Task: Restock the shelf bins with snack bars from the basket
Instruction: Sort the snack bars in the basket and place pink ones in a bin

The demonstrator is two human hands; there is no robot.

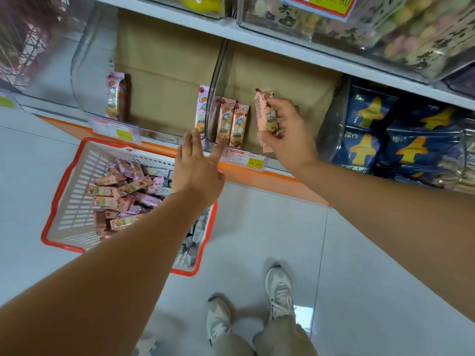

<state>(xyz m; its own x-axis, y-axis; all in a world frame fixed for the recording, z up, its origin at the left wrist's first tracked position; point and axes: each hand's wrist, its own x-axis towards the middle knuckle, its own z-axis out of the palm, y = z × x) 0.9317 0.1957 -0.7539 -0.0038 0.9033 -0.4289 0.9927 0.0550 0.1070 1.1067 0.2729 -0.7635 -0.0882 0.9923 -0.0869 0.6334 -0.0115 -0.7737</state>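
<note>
step: right hand (290, 134) grips bars (264, 114) inside the bin (217, 86), beside a pair (232, 124) standing at its front-left corner
next: probably stand them upright against that pair, then let go
basket (61, 186): on the floor (257, 227), piled with bars
left hand (198, 173): flat, empty, over the basket's far edge
room: pale tiles, white shelf (180, 24), navy packs (365, 150) rightwards

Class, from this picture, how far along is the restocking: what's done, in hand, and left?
Done: two bars stand in the middle bin. In hand: the right hand grips a peach bar at that bin; the left hand is open. Left: the basket holds many bars; the bin is mostly bare.
</note>
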